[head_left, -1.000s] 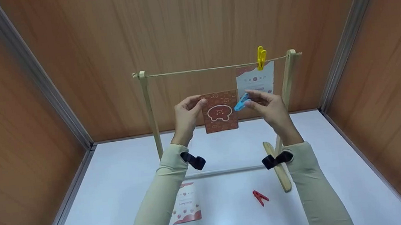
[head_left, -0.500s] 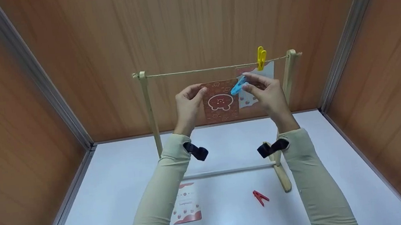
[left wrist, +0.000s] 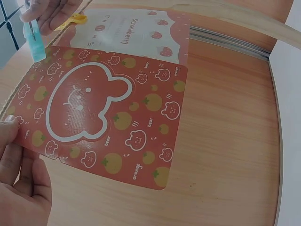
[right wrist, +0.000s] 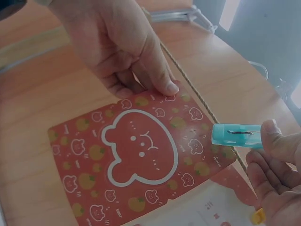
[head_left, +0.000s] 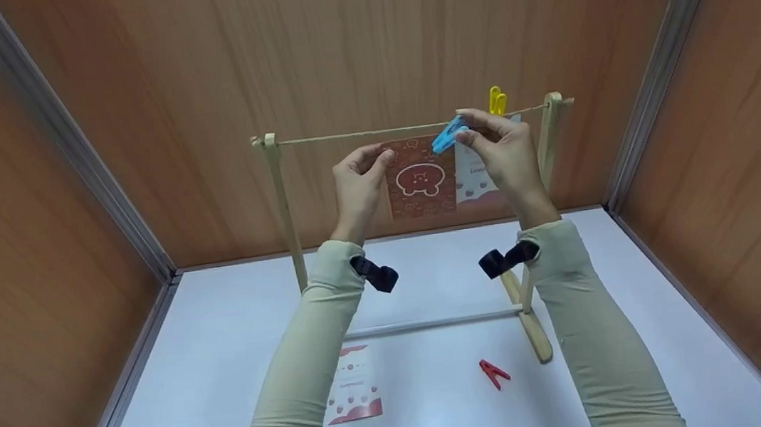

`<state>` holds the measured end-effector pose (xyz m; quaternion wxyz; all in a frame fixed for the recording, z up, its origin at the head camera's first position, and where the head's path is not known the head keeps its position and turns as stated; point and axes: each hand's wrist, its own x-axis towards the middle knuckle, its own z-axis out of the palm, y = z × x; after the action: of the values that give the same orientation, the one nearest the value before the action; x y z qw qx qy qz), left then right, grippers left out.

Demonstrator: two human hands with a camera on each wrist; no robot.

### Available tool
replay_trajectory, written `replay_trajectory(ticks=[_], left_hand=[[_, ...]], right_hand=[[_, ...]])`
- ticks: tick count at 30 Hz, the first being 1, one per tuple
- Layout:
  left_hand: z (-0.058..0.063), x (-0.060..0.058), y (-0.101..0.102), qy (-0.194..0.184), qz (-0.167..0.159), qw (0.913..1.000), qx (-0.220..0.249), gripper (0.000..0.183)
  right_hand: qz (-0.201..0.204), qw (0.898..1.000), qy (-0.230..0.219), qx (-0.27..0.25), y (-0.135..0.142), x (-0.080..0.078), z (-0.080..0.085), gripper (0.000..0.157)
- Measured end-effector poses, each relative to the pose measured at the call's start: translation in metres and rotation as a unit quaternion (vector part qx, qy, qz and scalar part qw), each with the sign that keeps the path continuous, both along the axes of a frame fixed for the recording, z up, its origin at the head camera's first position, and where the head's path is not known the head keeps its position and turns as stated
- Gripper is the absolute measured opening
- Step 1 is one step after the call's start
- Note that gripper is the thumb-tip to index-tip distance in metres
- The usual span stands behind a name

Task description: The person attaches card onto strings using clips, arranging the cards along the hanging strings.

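Observation:
My left hand (head_left: 360, 191) pinches the upper left corner of a red card (head_left: 419, 179) with a white-outlined bear face, held just below a twine line (head_left: 343, 136). Between thumb and fingers, my right hand (head_left: 509, 156) holds a blue clothespin (head_left: 447, 137), its tip over the card's top right corner. In the right wrist view this clothespin (right wrist: 237, 135) overlaps both twine and card edge. A white strawberry card (head_left: 473, 178) hangs right behind, partly hidden by the red card and my right hand. A yellow clothespin (head_left: 497, 101) stands on the twine above it.
Wooden posts (head_left: 285, 210) carry the twine, with a white rod (head_left: 429, 323) low between them and a wooden foot (head_left: 536, 335) at right. On the white table (head_left: 440, 421) lie another strawberry card (head_left: 355, 395) and a red clothespin (head_left: 494, 374). Wood-grain walls (head_left: 361, 44) surround it.
Both hands have risen, bringing the red card and blue clothespin up to the twine. The clothespin has come over the card's top right corner. The things on the table have not moved.

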<state>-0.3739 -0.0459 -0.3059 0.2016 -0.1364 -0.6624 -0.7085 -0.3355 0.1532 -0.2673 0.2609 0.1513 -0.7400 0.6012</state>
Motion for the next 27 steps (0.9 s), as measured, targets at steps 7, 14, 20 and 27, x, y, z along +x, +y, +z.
replay_trajectory(ticks=[7, 14, 20, 27], left_hand=[[0.002, 0.0, 0.002, 0.009, 0.001, 1.0, 0.003, 0.022], [0.004, 0.001, 0.002, 0.009, 0.001, 0.9999, 0.004, 0.021], [0.004, 0.004, 0.002, 0.011, 0.002, 0.9999, -0.001, 0.021], [0.003, 0.003, 0.002, 0.016, -0.01, 0.9994, 0.03, 0.022]], right_hand=[[-0.017, 1.0, 0.008, -0.004, 0.0, -0.002, 0.01, 0.03], [-0.035, 0.998, 0.037, -0.026, -0.005, -0.006, 0.01, 0.026], [-0.049, 0.997, 0.046, -0.037, -0.009, -0.007, 0.013, 0.026], [-0.04, 0.997, 0.061, -0.028, -0.013, -0.008, 0.017, 0.026]])
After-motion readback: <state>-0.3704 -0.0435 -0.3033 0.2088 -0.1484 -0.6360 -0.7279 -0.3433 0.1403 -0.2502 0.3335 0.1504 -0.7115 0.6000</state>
